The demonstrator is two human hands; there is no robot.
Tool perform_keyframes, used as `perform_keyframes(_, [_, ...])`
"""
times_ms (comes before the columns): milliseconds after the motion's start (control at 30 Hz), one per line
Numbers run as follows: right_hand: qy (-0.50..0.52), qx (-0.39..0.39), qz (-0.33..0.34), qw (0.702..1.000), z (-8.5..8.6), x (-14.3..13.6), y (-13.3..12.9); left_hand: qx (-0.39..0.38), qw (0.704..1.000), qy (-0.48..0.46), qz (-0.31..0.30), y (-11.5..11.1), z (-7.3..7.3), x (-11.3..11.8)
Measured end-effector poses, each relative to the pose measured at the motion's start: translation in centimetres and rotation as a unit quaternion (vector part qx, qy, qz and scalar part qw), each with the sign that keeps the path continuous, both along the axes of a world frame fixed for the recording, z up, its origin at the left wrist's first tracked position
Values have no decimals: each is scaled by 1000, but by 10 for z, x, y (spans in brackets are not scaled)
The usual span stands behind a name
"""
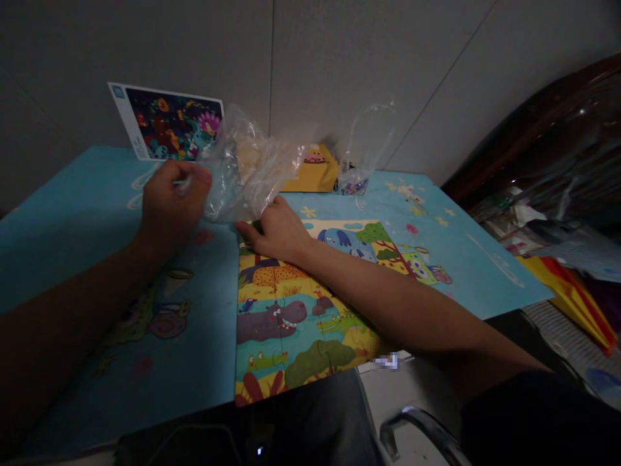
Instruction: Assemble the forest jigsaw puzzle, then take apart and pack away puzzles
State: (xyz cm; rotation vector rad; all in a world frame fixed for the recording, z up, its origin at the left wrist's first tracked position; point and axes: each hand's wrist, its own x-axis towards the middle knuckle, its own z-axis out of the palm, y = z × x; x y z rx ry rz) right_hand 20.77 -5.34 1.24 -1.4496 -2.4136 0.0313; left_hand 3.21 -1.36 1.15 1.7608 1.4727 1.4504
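A crinkled clear plastic bag (230, 175) is held up over the table, with something pale tan showing through it. My left hand (177, 197) pinches the bag's left side between thumb and fingers. At the bag's lower right edge is my right hand (281, 230), its fingers curled against the plastic and its thumb pointing left; the fingertips are partly hidden. Under my right hand and forearm lies an assembled jigsaw puzzle (276, 320) with a hippo, crocodiles, a leopard and an elephant. The forearm covers part of its right side.
The table (208, 362) has a light blue cartoon-print cover. A dark picture card (174, 126) leans on the wall at the back left. Behind the bag stands a yellow box (317, 171), with another clear bag (356, 175) beside it. Bagged items (572, 220) crowd the right side.
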Motion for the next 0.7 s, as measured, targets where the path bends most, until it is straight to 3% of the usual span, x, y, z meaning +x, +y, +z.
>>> perform_keyframes(133, [34, 20, 16, 999, -2, 1, 1, 29, 993, 109, 24, 0, -2, -4])
perform_keyframes(300, [70, 64, 42, 995, -5, 5, 2, 129, 980, 115, 97, 4, 0, -9])
perform_keyframes(400, [81, 88, 59, 991, -6, 6, 2, 155, 976, 94, 120, 4, 4, -11])
perform_keyframes(533, [133, 158, 90, 974, -7, 8, 1, 184, 960, 37, 206, 12, 7, -16])
perform_keyframes(600, [163, 191, 109, 962, -7, 9, -1, 163, 958, -25, 233, 16, 7, -17])
perform_keyframes(700, [203, 223, 132, 944, -6, 11, -3, 77, 971, -120, 190, 18, 9, -14])
